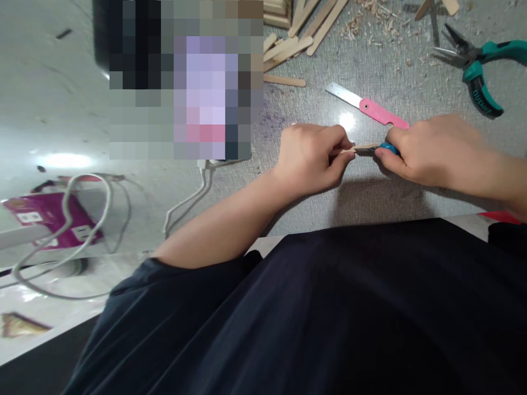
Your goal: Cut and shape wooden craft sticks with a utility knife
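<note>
My left hand (315, 153) is closed, pinching a thin wooden craft stick (366, 147) between thumb and fingers. The stick points right, towards my other hand. My right hand (428, 148) is closed around a small blue-handled tool (388, 149) with a dark metal end. That metal end lies against the stick close to my left fingertips; its exact kind is mostly hidden by my fingers. Just beyond my right hand, a pink-handled folding blade (364, 106) lies opened out on the table, its handle end beside my knuckles.
Teal-and-black needle-nose pliers (473, 63) lie at the far right. Loose craft sticks (325, 24) and wood shavings (373, 19) are scattered at the back. A white cable (109, 197) loops over a purple packet (74, 219) on the left; a blurred-out patch hides part of the table (263, 192).
</note>
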Tool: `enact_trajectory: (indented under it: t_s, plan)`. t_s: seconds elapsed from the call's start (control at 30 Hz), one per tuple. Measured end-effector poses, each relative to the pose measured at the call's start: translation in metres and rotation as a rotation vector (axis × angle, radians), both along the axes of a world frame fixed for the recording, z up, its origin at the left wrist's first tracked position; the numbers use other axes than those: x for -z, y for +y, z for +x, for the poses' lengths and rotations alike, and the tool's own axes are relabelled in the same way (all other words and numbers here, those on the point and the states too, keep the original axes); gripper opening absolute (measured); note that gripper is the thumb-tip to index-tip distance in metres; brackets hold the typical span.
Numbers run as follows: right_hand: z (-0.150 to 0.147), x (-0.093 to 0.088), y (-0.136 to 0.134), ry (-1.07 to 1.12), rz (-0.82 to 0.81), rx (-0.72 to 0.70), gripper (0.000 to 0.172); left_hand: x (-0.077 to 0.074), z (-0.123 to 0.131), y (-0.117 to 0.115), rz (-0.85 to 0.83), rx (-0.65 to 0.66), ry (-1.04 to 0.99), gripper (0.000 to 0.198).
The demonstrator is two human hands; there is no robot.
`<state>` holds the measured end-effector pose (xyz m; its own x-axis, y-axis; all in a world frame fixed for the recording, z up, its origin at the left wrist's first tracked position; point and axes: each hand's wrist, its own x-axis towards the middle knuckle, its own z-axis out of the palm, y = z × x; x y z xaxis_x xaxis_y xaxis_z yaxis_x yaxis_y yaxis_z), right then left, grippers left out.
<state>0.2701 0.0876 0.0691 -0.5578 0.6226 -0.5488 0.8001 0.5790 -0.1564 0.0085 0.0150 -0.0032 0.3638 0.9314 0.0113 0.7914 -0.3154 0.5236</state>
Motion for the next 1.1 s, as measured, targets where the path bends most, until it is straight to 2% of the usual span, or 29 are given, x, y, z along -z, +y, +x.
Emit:
enact_trajectory:
  t_s: [0.17,0.33,0.47,0.6,0.87,1.1]
  plan:
    - [0.0,0.001,-0.002,-0.034,0.036,-0.039,0.071,0.001,0.003,-0.001,-0.012,-0.023,-0.006,0.024]
    - [-0.005,-0.004,-0.005,-0.085,-0.003,0.016,0.072,0.003,0.005,-0.003,-0.003,-0.068,-0.019,0.021]
    - [-0.003,-0.002,-0.007,-0.047,-0.002,0.042,0.072,0.005,0.006,-0.006,0.021,-0.077,-0.028,0.021]
    - [-0.001,-0.001,-0.007,0.007,0.032,-0.004,0.071,0.008,0.008,-0.007,0.043,-0.098,-0.052,0.019]
    - [-0.005,-0.01,-0.006,-0.116,-0.015,-0.021,0.085,0.009,0.005,-0.007,0.047,-0.077,-0.101,0.02]
    - [-0.003,-0.008,-0.004,-0.074,-0.033,-0.031,0.082,0.007,0.003,-0.008,0.04,-0.064,-0.099,0.021]
